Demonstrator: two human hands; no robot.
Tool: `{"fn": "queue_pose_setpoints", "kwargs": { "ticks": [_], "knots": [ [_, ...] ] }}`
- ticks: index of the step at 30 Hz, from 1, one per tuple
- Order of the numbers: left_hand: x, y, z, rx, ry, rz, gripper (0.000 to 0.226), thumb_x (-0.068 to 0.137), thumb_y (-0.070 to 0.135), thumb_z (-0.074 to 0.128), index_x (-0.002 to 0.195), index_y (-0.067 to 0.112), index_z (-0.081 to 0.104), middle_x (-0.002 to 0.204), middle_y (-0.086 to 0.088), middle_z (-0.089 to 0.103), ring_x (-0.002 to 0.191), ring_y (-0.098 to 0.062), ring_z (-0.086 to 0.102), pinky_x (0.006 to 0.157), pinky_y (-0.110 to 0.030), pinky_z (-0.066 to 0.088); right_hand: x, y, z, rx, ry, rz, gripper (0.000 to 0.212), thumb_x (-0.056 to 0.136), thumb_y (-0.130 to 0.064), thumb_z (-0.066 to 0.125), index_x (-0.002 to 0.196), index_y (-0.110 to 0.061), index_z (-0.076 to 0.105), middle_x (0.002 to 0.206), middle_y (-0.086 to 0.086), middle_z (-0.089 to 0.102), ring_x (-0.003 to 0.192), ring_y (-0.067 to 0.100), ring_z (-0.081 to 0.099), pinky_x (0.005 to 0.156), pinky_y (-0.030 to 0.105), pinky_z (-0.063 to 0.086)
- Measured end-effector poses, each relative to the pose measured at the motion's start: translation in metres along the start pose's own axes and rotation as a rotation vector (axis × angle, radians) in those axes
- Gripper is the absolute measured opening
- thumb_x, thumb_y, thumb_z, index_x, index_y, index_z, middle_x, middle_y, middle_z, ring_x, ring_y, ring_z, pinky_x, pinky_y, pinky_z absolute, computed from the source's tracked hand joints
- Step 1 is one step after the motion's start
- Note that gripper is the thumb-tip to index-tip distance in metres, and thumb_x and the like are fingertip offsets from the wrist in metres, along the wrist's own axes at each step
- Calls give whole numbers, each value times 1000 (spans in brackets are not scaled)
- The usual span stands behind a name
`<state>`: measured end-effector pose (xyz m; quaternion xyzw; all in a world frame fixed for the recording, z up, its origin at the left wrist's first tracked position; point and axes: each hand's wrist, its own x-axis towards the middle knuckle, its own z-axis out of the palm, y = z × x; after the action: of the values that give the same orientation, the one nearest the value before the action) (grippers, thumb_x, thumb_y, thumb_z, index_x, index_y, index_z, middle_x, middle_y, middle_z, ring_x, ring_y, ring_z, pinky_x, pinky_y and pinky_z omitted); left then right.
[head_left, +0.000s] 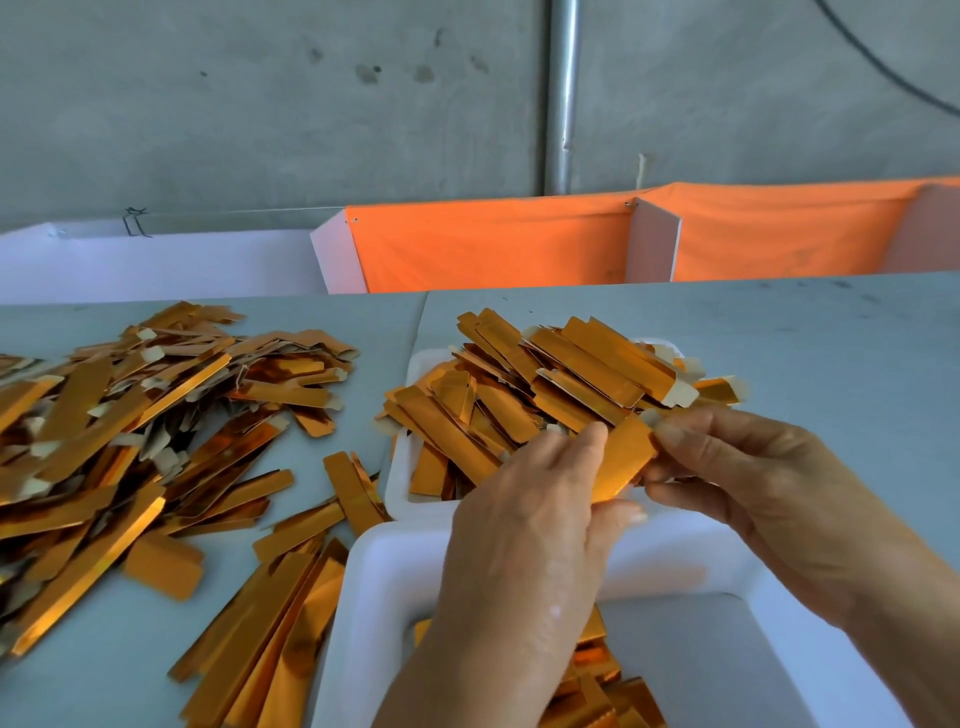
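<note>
Fingers (592, 439) and thumb of the left hand (524, 535) pinch one edge of a single gold strip (623, 460). The right hand (769, 483) pinches the other edge between its thumb and curled fingers, so the strip hangs in the air above the join of two white trays. Off to the left, a loose pile (130, 415) of the same strips sprawls over the grey table (779, 332). The far tray (402, 467) is heaped to overflowing, and the near tray (374, 571), below the wrists, holds a few more. The grip looks light and the foil slick, so a slip could drop the strip onto the heap, where it would be lost among its twins. Too hard a squeeze could crease it. The strip is a short, flat piece of card faced in mirror-bright orange-gold foil, with what looks like a pale uncoated tab at its upper end, and it stands tilted between the two hands.
</note>
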<state>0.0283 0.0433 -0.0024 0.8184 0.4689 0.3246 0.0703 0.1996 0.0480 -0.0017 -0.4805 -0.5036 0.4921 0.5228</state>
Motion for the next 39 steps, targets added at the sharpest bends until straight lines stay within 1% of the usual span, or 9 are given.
{"fn": "queue_pose_setpoints", "kwargs": {
  "ticks": [2, 6, 10, 14, 19, 22, 32, 36, 39],
  "knots": [
    [-1, 3, 0, 104, 8, 21, 72, 85, 57, 50, 147, 32, 24, 132, 14, 51, 119, -7, 48, 93, -21, 41, -1, -1, 1, 18, 7, 5, 25, 73, -26, 62, 85, -9, 77, 87, 19, 72, 79, 25, 71, 69, 23, 58],
    [-2, 2, -5, 149, 61, -6, 57, 56, 41, 84, 108, 19, 72, 84, 12, 73, 76, -10, 69, 61, -22, 51, -4, -5, 4, 53, -36, -21, 29, 72, -34, 60, 89, -16, 77, 89, 14, 73, 83, 23, 71, 67, 23, 57],
    [-3, 4, -7, -79, 75, -144, 52, 84, 42, 63, 133, 42, 47, 92, 44, 42, 116, -7, 44, 90, -21, 37, -3, -4, 1, 87, -13, -39, 23, 74, -35, 60, 88, -22, 73, 84, 6, 71, 70, 18, 68, 57, 21, 54],
    [-5, 2, -9, -146, -54, -209, 48, 89, 42, 56, 133, 49, 37, 80, 63, 18, 119, -5, 31, 102, -26, 34, 0, -2, -3, 141, -17, 13, 32, 71, -20, 62, 100, -10, 68, 72, 10, 67, 58, 17, 63, 50, 20, 52],
    [-4, -6, -7, -156, -23, -157, 48, 87, 40, 60, 131, 47, 41, 106, 37, 38, 105, 6, 38, 77, -5, 33, 0, -2, -3, 133, -70, 69, 20, 67, -16, 63, 83, -11, 75, 66, 12, 65, 55, 16, 62, 49, 20, 52],
    [-3, -6, -7, -220, -63, -158, 49, 83, 43, 64, 128, 46, 45, 96, 36, 41, 90, 11, 46, 67, 0, 40, -1, -5, -3, 173, -89, 48, 18, 65, -16, 63, 76, -15, 76, 63, 12, 63, 53, 14, 61, 48, 20, 52],
    [-2, -10, -6, -382, -26, -130, 44, 88, 28, 64, 126, 47, 53, 101, 46, 49, 102, 32, 37, 79, 11, 24, -1, -5, 0, 73, -115, -139, 10, 68, -19, 64, 74, -22, 72, 69, 4, 64, 57, 14, 62, 53, 19, 51],
    [-2, -12, -2, -361, -43, -112, 44, 91, 28, 59, 130, 46, 50, 122, 35, 50, 114, 20, 39, 84, 10, 25, 0, -3, -4, 72, -138, -123, 8, 67, -23, 67, 73, -22, 71, 71, 5, 64, 60, 15, 64, 54, 20, 51],
    [-4, -14, -2, -408, -49, -175, 44, 87, 34, 64, 123, 54, 50, 114, 39, 52, 108, 22, 41, 76, 10, 30, -1, -4, -5, 112, -219, -99, 33, 57, -36, 86, 80, -17, 71, 78, 8, 66, 66, 18, 66, 56, 23, 53]
  ]
}}
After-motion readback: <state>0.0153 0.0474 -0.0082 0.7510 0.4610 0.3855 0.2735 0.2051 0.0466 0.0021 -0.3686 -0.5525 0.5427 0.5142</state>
